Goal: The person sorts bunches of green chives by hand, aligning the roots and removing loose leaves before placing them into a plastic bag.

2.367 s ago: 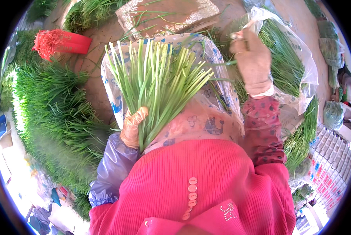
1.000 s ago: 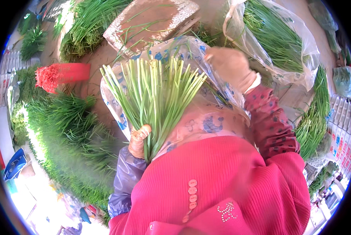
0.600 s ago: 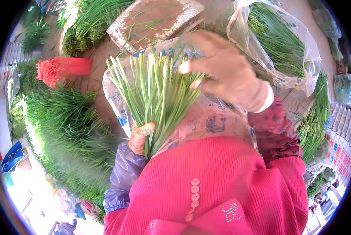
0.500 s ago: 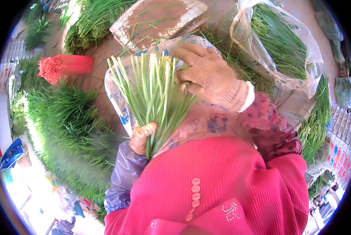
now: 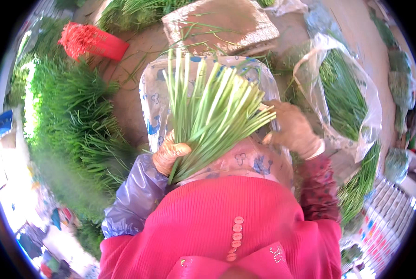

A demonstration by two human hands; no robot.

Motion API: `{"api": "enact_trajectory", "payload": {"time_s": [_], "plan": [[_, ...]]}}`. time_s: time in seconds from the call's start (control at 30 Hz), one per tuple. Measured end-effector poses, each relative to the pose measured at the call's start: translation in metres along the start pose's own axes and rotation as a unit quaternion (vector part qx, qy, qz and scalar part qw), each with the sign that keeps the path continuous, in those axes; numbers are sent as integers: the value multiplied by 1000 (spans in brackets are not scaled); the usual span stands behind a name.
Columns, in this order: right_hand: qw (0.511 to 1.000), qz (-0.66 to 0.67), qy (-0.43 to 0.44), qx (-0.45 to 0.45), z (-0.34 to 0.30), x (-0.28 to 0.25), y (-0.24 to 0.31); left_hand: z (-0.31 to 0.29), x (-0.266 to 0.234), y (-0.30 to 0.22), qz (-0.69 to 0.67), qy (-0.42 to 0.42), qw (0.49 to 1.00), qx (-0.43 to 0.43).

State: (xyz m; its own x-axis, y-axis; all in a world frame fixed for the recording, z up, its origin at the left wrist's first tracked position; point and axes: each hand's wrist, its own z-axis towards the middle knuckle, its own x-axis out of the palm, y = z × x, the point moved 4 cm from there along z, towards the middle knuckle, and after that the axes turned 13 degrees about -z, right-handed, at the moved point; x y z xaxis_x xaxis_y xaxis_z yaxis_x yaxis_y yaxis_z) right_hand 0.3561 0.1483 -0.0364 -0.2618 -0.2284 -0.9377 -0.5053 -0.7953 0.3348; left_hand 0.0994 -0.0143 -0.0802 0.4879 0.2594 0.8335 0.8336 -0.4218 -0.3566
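A fanned bunch of garlic chives [image 5: 217, 107] rises from my left hand [image 5: 170, 152], which is closed round its lower, leafy part in front of my chest. The pale cut stem ends point up and away, spreading wide to the right. My right hand [image 5: 295, 129], in a tan knit glove, is beside the rightmost stem ends, its fingertips near or against them. A gap shows between its thumb and fingers, though it is somewhat blurred. Beneath the bunch, a clear plastic sheet with blue prints [image 5: 153, 88] covers my lap.
Heaped chives [image 5: 73, 125] line the left, with more greens [image 5: 138, 14] at the far side. A red container of red strips [image 5: 96, 43] stands far left. Ahead lies a worn board [image 5: 222, 23] with loose leaves. An open clear bag of chives [image 5: 345, 93] lies right.
The stems have fanned out to the right. My right hand has moved right and nearer, from over the stem tops to their side. The whole view has shifted; my left hand keeps its grip.
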Motion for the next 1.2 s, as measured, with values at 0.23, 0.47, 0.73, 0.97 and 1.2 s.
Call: {"api": "enact_trajectory", "payload": {"time_s": [0.23,0.47,0.73,0.97,1.2], "plan": [[773,628,54,65,54,30,51,3,0,-14,98,88,991,35],[617,757,61,206,90,58,35,-3,30,-11,15,25,991,-130],[746,663,-59,20,81,13,29,4,19,-4,59,-24,994,83],[992,41,-120,-24,94,-62,79,3,19,-6,31,-71,993,89],[994,-96,-38,-25,104,-29,100,1,20,1,74,-70,986,132]]}}
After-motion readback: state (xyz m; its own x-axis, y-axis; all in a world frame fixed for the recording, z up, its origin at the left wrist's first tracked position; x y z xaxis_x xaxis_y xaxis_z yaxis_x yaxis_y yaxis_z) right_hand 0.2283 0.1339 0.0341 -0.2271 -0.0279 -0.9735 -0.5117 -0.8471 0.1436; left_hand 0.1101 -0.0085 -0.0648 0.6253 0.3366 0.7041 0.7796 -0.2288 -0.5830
